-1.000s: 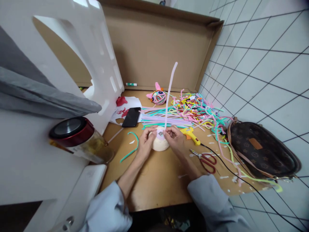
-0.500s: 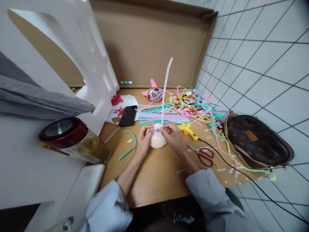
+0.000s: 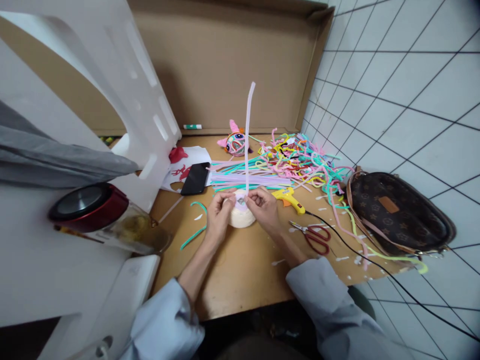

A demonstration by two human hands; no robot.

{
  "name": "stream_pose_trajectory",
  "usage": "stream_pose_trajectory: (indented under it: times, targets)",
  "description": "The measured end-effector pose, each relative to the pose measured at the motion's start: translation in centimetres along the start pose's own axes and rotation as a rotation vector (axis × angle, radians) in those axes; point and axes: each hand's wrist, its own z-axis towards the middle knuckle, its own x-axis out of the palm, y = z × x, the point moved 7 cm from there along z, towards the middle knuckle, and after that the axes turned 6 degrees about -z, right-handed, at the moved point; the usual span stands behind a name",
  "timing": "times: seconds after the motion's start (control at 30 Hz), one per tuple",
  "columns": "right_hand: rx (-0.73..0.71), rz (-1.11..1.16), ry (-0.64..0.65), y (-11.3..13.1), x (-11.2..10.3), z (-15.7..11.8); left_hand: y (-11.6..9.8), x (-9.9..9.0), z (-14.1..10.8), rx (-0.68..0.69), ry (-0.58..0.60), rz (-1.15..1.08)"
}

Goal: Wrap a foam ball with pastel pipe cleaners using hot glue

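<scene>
Between my two hands is a round cream-coloured piece (image 3: pixel 243 219) with a lilac pipe cleaner ring around a small opening on its top. From there a long lilac pipe cleaner (image 3: pixel 248 135) stands almost upright, its tip bent a little to the right. My left hand (image 3: pixel 218 214) is closed, thumb and fingers pinching the ring's left side. My right hand (image 3: pixel 265 207) is closed too, pinching the pipe cleaner's lower end at the ring's right side. A yellow glue gun (image 3: pixel 289 199) lies just right of my right hand, with red-handled scissors (image 3: pixel 315 237) nearer me.
Loose lilac and teal pipe cleaners (image 3: pixel 228 180) lie behind my hands, beside a tangled colourful pile (image 3: pixel 296 155). A pink-eared figure (image 3: pixel 235 142), a phone (image 3: pixel 195 178), a bent teal pipe cleaner (image 3: pixel 194 236), a jar (image 3: pixel 123 225) and a brown bag (image 3: pixel 401 215) surround the work.
The whole view has shifted slightly, so things sit a little further left. Both hands keep their pinch on the piece; the standing pipe cleaner looks slightly more upright.
</scene>
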Motion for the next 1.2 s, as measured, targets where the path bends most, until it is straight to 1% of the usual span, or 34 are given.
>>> stream_pose_trajectory:
  times: [0.23,0.43,0.67,0.9,1.0,1.2]
  targets:
    - [-0.008,-0.001,-0.01,0.07,0.04,-0.09,-0.06,0.0,-0.06,0.015,0.006,0.012]
    - [-0.039,0.017,-0.025,0.06,0.0,-0.13,-0.24,0.14,-0.12,-0.008,-0.006,0.02]
    - [0.006,0.001,0.0,-0.15,-0.03,-0.04,-0.31,0.26,-0.09,0.011,-0.002,0.062]
    - [0.023,0.031,0.023,-0.16,-0.03,-0.15,-0.23,0.18,-0.06,0.01,-0.005,0.085]
    - [0.036,0.034,0.017,-0.26,-0.08,-0.21,-0.42,0.28,-0.05,0.02,0.0,0.088]
    - [0.015,0.04,0.0,-0.13,-0.05,-0.29,-0.51,0.34,-0.02,0.017,-0.006,0.08]
